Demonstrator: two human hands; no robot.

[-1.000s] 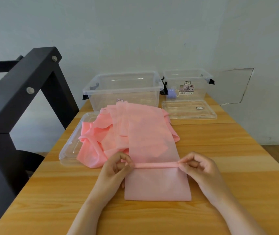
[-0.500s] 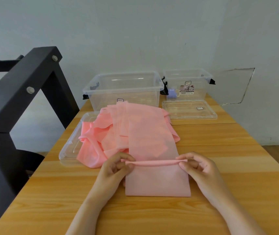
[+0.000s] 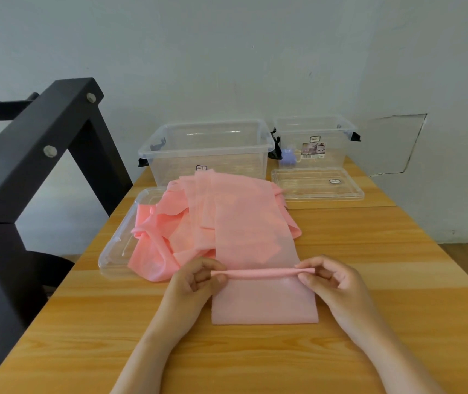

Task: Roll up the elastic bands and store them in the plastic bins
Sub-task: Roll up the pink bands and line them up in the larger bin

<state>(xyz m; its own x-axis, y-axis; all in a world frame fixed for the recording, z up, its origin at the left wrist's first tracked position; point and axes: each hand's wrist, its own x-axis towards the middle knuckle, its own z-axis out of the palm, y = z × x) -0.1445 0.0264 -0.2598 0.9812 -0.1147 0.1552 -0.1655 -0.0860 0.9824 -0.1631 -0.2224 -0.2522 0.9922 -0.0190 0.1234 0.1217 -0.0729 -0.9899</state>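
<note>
A pink elastic band [image 3: 264,302] lies flat on the wooden table [image 3: 397,280], its near part spread toward me. A thin rolled ridge [image 3: 264,273] runs across it. My left hand [image 3: 195,282] pinches the ridge's left end and my right hand [image 3: 332,282] pinches its right end. Behind the ridge, the band joins a heap of pink bands [image 3: 215,217]. Two clear plastic bins stand at the back: a large one [image 3: 207,149] and a smaller one [image 3: 315,140].
A clear lid [image 3: 116,251] lies under the left side of the heap. Another clear lid [image 3: 316,184] lies in front of the small bin. A black frame [image 3: 36,157] stands off the table's left edge. A wall is behind.
The flat part of the band near me has grown shorter as its near edge moved away from me. Both hands keep pinching the rolled ridge at about the same place.
</note>
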